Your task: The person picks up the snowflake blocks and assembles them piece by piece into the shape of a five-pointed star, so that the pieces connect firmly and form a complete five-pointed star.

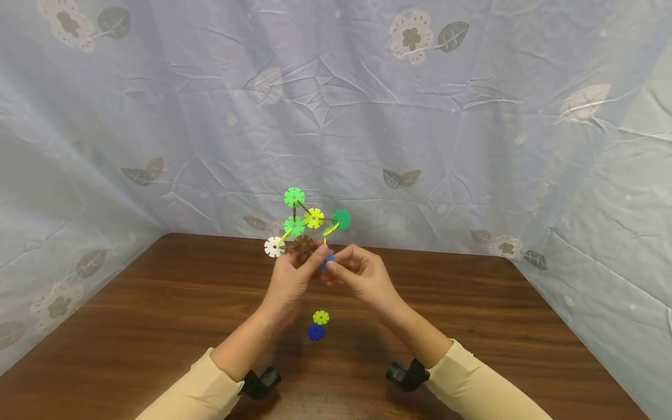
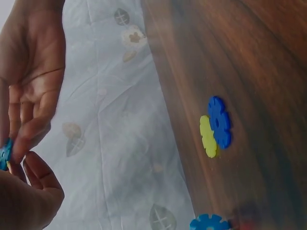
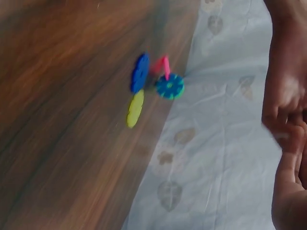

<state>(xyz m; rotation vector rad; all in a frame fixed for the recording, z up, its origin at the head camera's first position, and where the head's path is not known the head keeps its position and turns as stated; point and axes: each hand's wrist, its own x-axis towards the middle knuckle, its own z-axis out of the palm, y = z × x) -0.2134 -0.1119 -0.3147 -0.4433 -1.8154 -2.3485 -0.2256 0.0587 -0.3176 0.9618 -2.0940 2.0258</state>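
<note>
Both hands meet above the table around a structure of notched interlocking discs. My left hand (image 1: 289, 280) grips its lower part near a brown disc (image 1: 303, 244), with the thumb beside a blue disc (image 1: 329, 258). Between thumb and fingertips, my right hand (image 1: 367, 277) pinches that blue disc. Rising above the hands are a white disc (image 1: 274, 247), light green discs (image 1: 294, 197), a yellow disc (image 1: 314, 218) and a darker green disc (image 1: 341, 219), joined by edge-on brown and yellow discs. Fingers hide part of the join; in the left wrist view a blue disc (image 2: 5, 154) shows between fingertips.
Flat on the wooden table (image 1: 173, 326) lie a loose yellow-green disc (image 1: 321, 317) and a dark blue disc (image 1: 315, 332), nearly touching. The right wrist view shows a teal disc (image 3: 170, 86) with a pink piece (image 3: 166, 66). Patterned cloth (image 1: 336, 116) encloses the table's back and sides.
</note>
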